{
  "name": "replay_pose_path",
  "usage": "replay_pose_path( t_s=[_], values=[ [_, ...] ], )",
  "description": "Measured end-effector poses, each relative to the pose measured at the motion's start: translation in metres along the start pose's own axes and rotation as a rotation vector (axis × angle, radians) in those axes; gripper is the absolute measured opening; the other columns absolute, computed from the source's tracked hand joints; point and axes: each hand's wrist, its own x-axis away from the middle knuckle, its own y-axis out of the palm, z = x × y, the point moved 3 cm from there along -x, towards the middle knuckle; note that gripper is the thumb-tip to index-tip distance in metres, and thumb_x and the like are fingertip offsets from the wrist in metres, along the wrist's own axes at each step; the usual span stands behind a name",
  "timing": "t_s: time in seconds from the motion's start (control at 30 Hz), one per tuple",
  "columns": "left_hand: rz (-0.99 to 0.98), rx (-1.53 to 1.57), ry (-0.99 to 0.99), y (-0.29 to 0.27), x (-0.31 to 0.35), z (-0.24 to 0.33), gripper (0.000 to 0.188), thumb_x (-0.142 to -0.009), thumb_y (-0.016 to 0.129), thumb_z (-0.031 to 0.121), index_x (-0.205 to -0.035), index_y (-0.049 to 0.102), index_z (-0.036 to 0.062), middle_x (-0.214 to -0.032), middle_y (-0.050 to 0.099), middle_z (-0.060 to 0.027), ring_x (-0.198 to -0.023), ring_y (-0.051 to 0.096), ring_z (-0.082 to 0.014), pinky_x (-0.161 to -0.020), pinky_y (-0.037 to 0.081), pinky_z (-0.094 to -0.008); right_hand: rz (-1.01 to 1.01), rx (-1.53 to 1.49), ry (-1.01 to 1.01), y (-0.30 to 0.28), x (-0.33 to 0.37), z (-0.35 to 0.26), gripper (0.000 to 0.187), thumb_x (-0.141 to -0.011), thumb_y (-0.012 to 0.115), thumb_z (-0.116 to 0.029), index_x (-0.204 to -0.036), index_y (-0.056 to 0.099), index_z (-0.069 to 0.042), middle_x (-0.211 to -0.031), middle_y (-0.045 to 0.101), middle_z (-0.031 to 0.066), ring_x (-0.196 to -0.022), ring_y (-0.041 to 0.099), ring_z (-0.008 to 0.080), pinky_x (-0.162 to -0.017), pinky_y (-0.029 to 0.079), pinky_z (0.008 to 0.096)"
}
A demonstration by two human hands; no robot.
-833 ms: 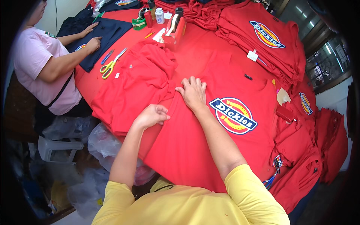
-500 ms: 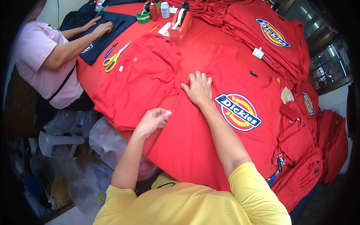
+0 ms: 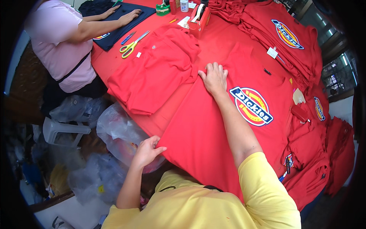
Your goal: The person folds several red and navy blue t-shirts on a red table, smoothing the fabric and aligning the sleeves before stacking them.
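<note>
A red T-shirt (image 3: 213,137) lies spread before me, with a round navy, white and yellow print on its right part. At its lower left hem corner, my left hand (image 3: 148,151) touches the edge, thumb lying over the cloth and apart from the bent fingers. Near the shirt's upper left edge rests my right hand (image 3: 215,78), fingers slightly bent and apart, pressing on the fabric. To the left of that hand is a second, crumpled red garment (image 3: 156,72) with a small white tag. A small black piece (image 3: 267,71) lies on the shirt near its collar.
Yellow-handled scissors (image 3: 129,49) lie at the far left, near a red tape dispenser (image 3: 199,21). Folded red shirts (image 3: 263,26) are stacked at the far right. A co-worker's hands (image 3: 129,17) rest on a navy garment. Plastic bags (image 3: 114,124) and a white stool (image 3: 57,131) stand below the table's left edge.
My left hand has moved down and toward me, from the middle of the shirt's left edge to its hem corner, and its pinch has loosened. My right hand stays on the shirt. The view has shifted.
</note>
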Motion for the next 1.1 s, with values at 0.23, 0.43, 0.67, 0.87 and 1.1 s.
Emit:
replay_pose_path(
  t_s=[0.23, 0.43, 0.67, 0.87, 1.1],
  values=[
    [0.002, 0.659, 0.095, 0.041, 0.009, -0.076, 0.027, -0.082, 0.072, 0.009, -0.107, 0.066, 0.0005, -0.102, 0.069, -0.0022, -0.096, 0.062, -0.0116, -0.089, 0.047, -0.0283, -0.06, -0.308, 0.037, -0.043, 0.046, -0.013, 0.044, -0.086, 0.065, -0.038, -0.121, 0.058, -0.013, -0.139, 0.044, 0.0136, -0.126, 0.041, 0.0331, -0.104, 0.03, 0.053],
    [-0.161, 0.531, -0.046, 0.055, 0.022, -0.13, 0.034, -0.085, 0.068, 0.005, -0.118, 0.061, -0.0015, -0.111, 0.067, -0.0057, -0.1, 0.062, -0.0139, -0.091, 0.049, -0.0302, -0.342, 0.079, 0.086, -0.128, 0.215, -0.008, 0.047, -0.086, 0.065, -0.032, -0.129, 0.055, -0.014, -0.145, 0.039, 0.0146, -0.136, 0.032, 0.0359, -0.112, 0.016, 0.0619],
    [-0.261, 0.591, -0.014, -0.004, 0.081, -0.125, 0.031, -0.089, 0.066, 0.008, -0.117, 0.06, -0.0041, -0.111, 0.066, -0.008, -0.099, 0.062, -0.0146, -0.092, 0.049, -0.0301, -0.23, 0.271, 0.596, -0.233, 0.422, 0.033, 0.046, -0.09, 0.062, -0.023, -0.133, 0.052, -0.011, -0.145, 0.039, 0.0163, -0.137, 0.031, 0.037, -0.112, 0.021, 0.0558],
    [-0.281, 0.616, 0.1, -0.022, 0.096, -0.116, 0.027, -0.092, 0.063, 0.011, -0.114, 0.061, -0.0035, -0.106, 0.068, -0.0089, -0.093, 0.064, -0.0153, -0.083, 0.052, -0.0303, 0.023, 0.325, 0.742, -0.267, 0.535, -0.004, 0.035, -0.086, 0.062, -0.006, -0.12, 0.056, -0.001, -0.137, 0.044, 0.0199, -0.129, 0.039, 0.0401, -0.108, 0.033, 0.048],
    [-0.116, 0.071, 0.212, -0.044, 0.095, -0.101, 0.029, -0.09, 0.062, 0.009, -0.117, 0.06, -0.0021, -0.112, 0.063, -0.0116, -0.099, 0.061, -0.0158, -0.086, 0.049, -0.029, 0.167, 0.111, 1.039, -0.275, 0.58, -0.064, 0.019, -0.089, 0.059, -0.008, -0.104, 0.062, 0.002, -0.098, 0.063, 0.0181, -0.095, 0.061, 0.0332, -0.083, 0.048, 0.0401]
  ],
)
